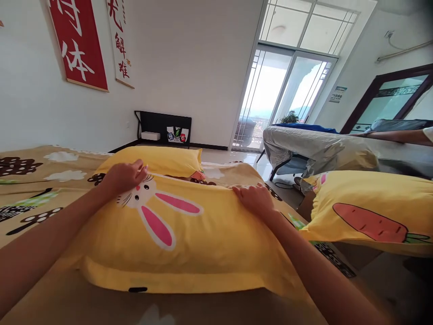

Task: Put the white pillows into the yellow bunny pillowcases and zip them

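Observation:
A yellow pillow [219, 234] with a white rabbit with pink ears printed on it lies across the bed in front of me. My left hand [126, 180] is closed at its far left edge, by the rabbit's face, with the fingers pinched together. At the far right edge, my right hand [255, 199] has its fingers curled over the pillowcase. Both forearms reach over the pillow's sides. Just beyond it rests a second yellow pillow [155, 159], partly hidden by the first one and my left hand.
Patterned beige bedding [67, 164] spreads beneath. To the right is another yellow pillow [372, 216] with a carrot print. Behind it stands a plastic-covered table [304, 142], with another person's arm [402, 136] over it. A black stand [165, 122] is by the far wall.

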### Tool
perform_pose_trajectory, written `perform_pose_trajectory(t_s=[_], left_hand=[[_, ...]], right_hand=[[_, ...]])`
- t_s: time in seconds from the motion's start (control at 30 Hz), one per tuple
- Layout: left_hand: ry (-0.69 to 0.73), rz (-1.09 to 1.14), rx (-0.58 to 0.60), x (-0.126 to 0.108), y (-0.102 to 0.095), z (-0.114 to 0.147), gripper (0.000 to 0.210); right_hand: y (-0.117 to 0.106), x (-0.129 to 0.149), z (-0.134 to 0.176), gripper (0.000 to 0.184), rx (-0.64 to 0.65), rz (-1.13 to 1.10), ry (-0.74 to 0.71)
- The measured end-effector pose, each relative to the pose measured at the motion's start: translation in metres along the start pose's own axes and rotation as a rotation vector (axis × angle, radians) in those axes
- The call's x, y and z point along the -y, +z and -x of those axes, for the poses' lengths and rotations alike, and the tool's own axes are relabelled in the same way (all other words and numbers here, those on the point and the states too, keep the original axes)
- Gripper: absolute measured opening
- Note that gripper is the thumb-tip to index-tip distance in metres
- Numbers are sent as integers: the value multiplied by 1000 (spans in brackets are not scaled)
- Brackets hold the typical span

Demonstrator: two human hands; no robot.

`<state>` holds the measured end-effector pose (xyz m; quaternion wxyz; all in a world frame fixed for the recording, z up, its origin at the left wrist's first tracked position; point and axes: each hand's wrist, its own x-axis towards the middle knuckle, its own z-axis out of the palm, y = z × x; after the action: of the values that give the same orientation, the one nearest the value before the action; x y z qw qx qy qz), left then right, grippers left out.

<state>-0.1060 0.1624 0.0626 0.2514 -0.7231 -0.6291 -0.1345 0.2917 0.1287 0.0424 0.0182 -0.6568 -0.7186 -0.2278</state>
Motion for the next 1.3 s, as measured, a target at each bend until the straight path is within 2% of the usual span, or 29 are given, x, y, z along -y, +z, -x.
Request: perform_pose_trajectory(t_s=[0.07,0.13,0.2,0.27,0.33,0.37,0.43,0.53,0.6,0.67,0.73,0.83,0.9,0.97,1.03,1.13,1.2,1.3], left_hand=[[-68,-22,-105,5,-25,-7,48],[-104,-45,-119,-1,-22,-2,50],[-122,-18,-20,-14,8,16,53],[-145,60,100,-29,48,38,53],[-171,107,137,-39,77,54,55],[-184,117,130,-39,83,57,57],[-175,110,64,-33,73,53,58],[-120,97,-113,-15,19,36,56],[-131,116,-232,-7,-15,29,55],[-169,149,-284,-9,-28,34,55],[-176,191,-198,-18,-16,53,54],[-159,362,99,-31,23,92,54],[-192,479,148,-33,42,111,55],[-216,538,75,-28,45,119,55],[-176,564,10,-20,37,120,52],[-67,575,-73,-8,24,121,43],[-37,548,-156,-4,21,125,35],[-31,551,-246,1,23,131,24]], right_hand=[[-17,-13,-7,63,-127,50,47],[-15,-14,-6,66,-224,61,76],[8,0,3,63,-271,7,31],[39,20,18,56,-272,-71,-34],[64,36,32,52,-280,-108,-34],[70,40,36,52,-295,-109,-24],[65,35,38,54,-337,-87,-38],[28,9,32,57,-390,-47,-102],[6,-6,29,59,-429,-26,-67],[1,-10,34,60,-452,-15,-8],[14,-4,49,59,-438,-37,-14],[45,13,79,56,-427,-114,-97],[56,18,92,54,-461,-140,-116],[55,16,98,52,-487,-146,-113],[47,10,98,52,-475,-176,-115],[34,0,100,39,-447,-348,-125],[31,-7,104,30,-478,-486,-118],[31,-22,109,31,-539,-597,-38]])
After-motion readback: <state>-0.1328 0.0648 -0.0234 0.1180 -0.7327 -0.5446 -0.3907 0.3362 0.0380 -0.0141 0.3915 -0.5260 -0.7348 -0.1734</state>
